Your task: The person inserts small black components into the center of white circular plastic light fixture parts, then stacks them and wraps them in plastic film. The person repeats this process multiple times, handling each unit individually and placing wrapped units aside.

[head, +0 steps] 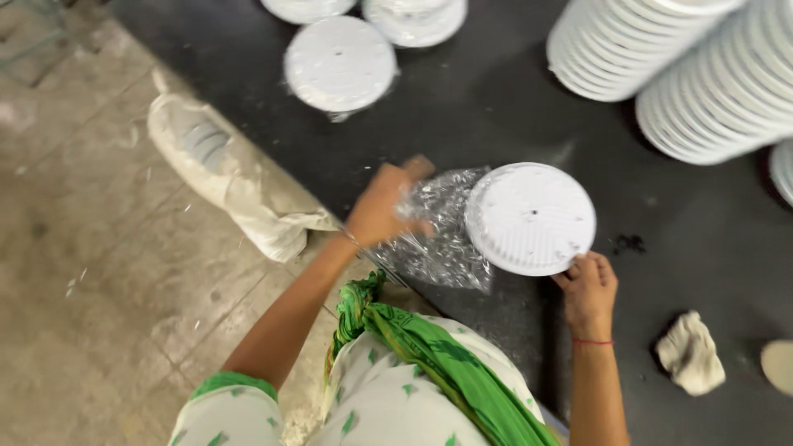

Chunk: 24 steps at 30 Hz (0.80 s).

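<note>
A round white ribbed plastic pot [530, 216] lies on its side on the black table [496, 107], its flat base with small holes facing up at me. My right hand [588, 285] pinches its lower right rim. A clear crinkled plastic bag [438, 235] covers the pot's left end. My left hand [387, 204] is closed on the bag's loose end, blurred with motion.
Long stacks of the same white pots [661, 49] lie at the top right. Bagged pots [340, 64] sit at the top centre. A white sack [231, 177] slumps on the tiled floor by the table's edge. A crumpled cloth [690, 353] lies at the lower right.
</note>
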Available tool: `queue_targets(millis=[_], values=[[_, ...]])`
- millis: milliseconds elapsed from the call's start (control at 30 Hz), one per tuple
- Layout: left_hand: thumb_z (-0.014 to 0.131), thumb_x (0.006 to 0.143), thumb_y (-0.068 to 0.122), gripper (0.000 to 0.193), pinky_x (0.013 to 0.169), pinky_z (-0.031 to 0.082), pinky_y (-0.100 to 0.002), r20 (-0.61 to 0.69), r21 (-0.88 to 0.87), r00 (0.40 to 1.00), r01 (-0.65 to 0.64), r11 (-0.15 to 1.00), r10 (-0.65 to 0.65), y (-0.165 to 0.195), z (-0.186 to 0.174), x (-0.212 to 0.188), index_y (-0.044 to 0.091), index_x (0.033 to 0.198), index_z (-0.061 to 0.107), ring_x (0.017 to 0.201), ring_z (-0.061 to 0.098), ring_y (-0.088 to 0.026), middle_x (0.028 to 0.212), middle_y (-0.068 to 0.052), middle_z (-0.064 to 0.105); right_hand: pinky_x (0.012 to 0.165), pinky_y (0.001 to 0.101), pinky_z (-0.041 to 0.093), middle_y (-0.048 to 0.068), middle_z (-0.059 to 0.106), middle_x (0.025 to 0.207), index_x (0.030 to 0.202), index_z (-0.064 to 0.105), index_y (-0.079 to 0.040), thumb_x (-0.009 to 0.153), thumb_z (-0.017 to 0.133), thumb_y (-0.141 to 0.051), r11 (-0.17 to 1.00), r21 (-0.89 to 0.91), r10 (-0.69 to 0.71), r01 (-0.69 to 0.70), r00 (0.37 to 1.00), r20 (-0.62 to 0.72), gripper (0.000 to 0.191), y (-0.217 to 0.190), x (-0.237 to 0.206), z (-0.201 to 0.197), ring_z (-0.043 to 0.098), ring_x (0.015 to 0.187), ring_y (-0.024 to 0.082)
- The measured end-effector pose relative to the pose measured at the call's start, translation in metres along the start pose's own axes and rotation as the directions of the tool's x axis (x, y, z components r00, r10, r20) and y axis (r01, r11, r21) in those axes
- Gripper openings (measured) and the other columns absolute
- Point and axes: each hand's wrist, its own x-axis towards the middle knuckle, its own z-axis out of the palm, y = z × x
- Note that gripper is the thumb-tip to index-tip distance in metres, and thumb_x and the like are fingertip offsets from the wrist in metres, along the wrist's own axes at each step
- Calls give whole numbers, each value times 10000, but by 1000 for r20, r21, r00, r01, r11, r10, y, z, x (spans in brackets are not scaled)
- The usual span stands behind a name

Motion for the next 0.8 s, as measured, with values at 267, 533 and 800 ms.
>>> queue_targets(millis=[267,533,800], values=[[649,823,40,476,786,577,-436,17,395,955,267,879,-297,-24,-17,-55,137,1290,634,1125,660,-335,1423,-107,583,955,528,612,103,634,1130,1134,542,-13,1075,527,-68,1000,18,-8,9,1000,-30,82,-8,29,53,670,1045,261],[607,896,54,199,737,540,-508,-714,184,456,854,487,-531,-184,-153,-156,143,1050,697,913,694,-401,1040,-139,747,1039,538,560,136,624,1276,1197,523,-7,1102,454,-76,998,-64,15,-20,996,-88,136,-20,31,98,653,1160,279],[579,928,168,212,882,514,-490,-209,-54,151,985,166,-966,-311,-120,-83,84,1085,694,1044,662,-442,1130,-226,701,902,409,570,80,648,1157,1157,564,-37,1088,454,-113,983,-166,24,-71,963,-268,150,-7,32,135,656,1038,189]])
